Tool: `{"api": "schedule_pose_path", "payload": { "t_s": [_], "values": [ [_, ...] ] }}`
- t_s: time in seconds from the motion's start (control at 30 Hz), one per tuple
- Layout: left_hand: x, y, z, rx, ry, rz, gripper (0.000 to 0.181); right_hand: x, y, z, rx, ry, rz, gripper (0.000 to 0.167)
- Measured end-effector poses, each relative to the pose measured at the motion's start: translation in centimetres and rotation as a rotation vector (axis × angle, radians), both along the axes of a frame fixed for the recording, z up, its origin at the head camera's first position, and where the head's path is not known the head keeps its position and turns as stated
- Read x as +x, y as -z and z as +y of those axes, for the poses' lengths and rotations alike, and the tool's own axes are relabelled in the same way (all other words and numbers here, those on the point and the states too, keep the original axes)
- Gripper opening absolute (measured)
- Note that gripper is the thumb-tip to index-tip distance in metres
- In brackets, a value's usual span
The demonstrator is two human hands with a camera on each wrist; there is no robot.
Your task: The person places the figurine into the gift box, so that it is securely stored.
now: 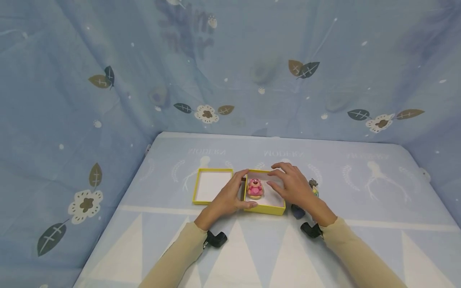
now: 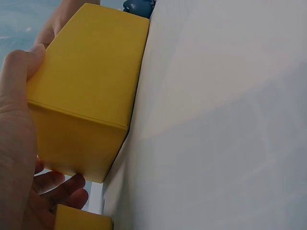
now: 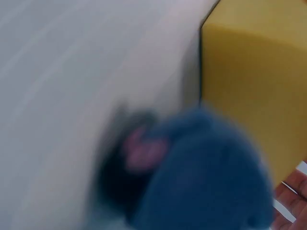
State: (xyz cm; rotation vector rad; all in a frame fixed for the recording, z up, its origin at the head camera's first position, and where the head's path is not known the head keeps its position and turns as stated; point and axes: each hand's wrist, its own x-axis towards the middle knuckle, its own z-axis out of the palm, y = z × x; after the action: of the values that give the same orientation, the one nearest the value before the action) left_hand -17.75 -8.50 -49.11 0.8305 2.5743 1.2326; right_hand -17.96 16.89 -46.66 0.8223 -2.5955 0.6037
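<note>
Where the head view looks down on the surface (image 1: 259, 256), a pink toy figure (image 1: 255, 190) sits in the left part of an open yellow box (image 1: 268, 210), its long axis running near wall to far. Left hand (image 1: 227, 196) holds the box's left end; right hand (image 1: 293, 186), thumb and fingers apart, hovers over the right part, gripping nothing, the figure lying leftward of its fingertips. Which hand is nearer it: too close to tell. Left wrist view: thumb at the box edge, fingers curled round its end. Right wrist view: blurred blue figure (image 3: 206, 177) before the box; figure inside hidden.
</note>
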Motion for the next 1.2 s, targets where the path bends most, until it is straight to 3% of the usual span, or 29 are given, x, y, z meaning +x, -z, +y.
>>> {"api": "schedule_pose_path", "payload": {
  "t_s": [0.7, 1.2],
  "values": [
    [0.0, 0.0, 0.1, -0.005, 0.005, -0.005, 0.107, 1.8, -0.1, 4.4, -0.002, 0.037, -0.071, 0.039],
    [0.0, 0.0, 0.0, -0.008, 0.012, 0.013, 0.106, 3.3, 0.9, 8.0, 0.018, -0.066, -0.092, 0.057]
  ]
}}
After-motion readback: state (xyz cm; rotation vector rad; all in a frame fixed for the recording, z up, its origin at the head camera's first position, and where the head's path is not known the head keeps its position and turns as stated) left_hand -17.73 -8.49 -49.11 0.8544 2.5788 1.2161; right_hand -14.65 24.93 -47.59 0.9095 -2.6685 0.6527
